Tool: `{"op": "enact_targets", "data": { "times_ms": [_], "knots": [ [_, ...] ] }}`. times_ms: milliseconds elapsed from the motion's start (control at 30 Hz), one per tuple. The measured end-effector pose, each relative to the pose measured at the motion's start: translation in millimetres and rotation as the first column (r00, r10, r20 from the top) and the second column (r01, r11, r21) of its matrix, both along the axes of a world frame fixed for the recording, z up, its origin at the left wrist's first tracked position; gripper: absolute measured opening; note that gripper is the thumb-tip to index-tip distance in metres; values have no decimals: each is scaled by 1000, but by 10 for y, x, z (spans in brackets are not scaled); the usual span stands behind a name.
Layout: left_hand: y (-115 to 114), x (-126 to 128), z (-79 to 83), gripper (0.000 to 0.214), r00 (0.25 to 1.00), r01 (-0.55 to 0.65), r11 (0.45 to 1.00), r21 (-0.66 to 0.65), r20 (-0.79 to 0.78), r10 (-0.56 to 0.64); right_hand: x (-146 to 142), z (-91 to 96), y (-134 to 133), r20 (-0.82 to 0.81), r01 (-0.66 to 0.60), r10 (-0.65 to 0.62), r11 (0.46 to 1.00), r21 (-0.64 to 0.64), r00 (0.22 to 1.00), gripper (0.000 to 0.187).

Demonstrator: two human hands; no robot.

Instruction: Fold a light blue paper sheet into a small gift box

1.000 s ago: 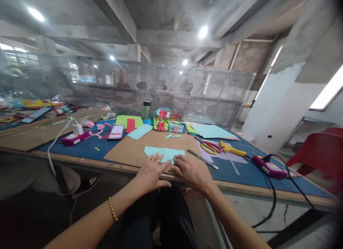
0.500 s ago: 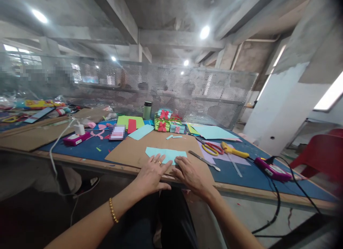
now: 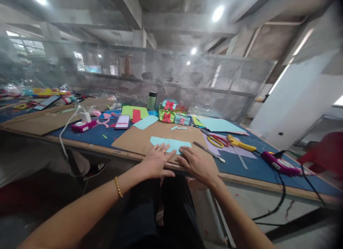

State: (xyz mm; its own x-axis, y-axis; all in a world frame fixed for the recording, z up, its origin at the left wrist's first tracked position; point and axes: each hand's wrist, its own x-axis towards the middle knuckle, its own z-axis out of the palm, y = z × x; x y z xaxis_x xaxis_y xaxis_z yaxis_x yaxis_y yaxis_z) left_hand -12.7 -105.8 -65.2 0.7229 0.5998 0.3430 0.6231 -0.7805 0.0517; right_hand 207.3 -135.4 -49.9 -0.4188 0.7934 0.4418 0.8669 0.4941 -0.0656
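My left hand (image 3: 156, 163) and right hand (image 3: 197, 165) lie palms down, fingers loosely spread, gripping nothing, over light-blue paper (image 3: 174, 142) on brown cardboard (image 3: 131, 140) at the tabletop (image 3: 230, 167) front. I judge this flattening; any next fold calls for even fingertip pressure.

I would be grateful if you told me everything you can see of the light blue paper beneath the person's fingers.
The light blue paper is a thin, plain-looking, elongated piece with a slanted left end. It lies roughly flat, lengthwise across the brown cardboard, near the table's front edge. Fingers of the left hand and right hand rest on its nearer side, hiding part of that edge. Any fold or crease is too indistinct to confirm.
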Motion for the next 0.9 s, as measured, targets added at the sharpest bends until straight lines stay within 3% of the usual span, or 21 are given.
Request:
{"op": "enact_targets", "data": {
  "times_ms": [100, 233, 300, 367, 433, 500, 600, 700, 800, 900],
  "knots": [
    [68, -78, 153, 99, 998, 44, 978, -205, -26, -50, -1, 3, 5, -6, 3, -3, 1000, -5, 1000, 37],
    [160, -199, 410, 86, 991, 112, 879, -463, -8, -131, -21, 33, -18, -3, -6, 6, 1000, -6, 1000, 35],
    [183, -213, 484, 85, 994, 104, 886, -451, 60, -86, -35, 58, -40, 0, -12, 12, 1000, 3, 1000, 34],
    [197, -169, 488, 81, 993, 57, 948, -313, 118, -21, -43, 79, -61, 1, -5, 5, 1000, 17, 1000, 32],
    [208, -78, 422, 73, 990, 7, 994, -114, 143, 9, -40, 82, -72, -1, 0, 0, 1000, 24, 1000, 30],
    [217, 28, 311, 71, 994, 37, 999, -36, 109, -33, -27, 61, -67, -10, -4, 4, 1000, 22, 1000, 28],
    [214, 141, 143, 72, 997, 79, 993, -90, 15, -78, -4, 6, -38, -39, -7, 8, 1000, 17, 999, 29],
    [190, 164, 93, 71, 997, 78, 993, -91, -16, -80, 12, 0, -17, -51, -17, 17, 1000, 6, 999, 29],
    [218, 113, 204, 74, 992, 110, 976, -185, -35, -119, 54, 92, 1, -27, -34, 33, 998, -50, 999, 28],
    [379, -16, 392, 65, 989, 133, 950, -282, 106, -107, 151, 220, 89, -19, -14, 12, 997, -72, 1000, 26]
  ]
}}
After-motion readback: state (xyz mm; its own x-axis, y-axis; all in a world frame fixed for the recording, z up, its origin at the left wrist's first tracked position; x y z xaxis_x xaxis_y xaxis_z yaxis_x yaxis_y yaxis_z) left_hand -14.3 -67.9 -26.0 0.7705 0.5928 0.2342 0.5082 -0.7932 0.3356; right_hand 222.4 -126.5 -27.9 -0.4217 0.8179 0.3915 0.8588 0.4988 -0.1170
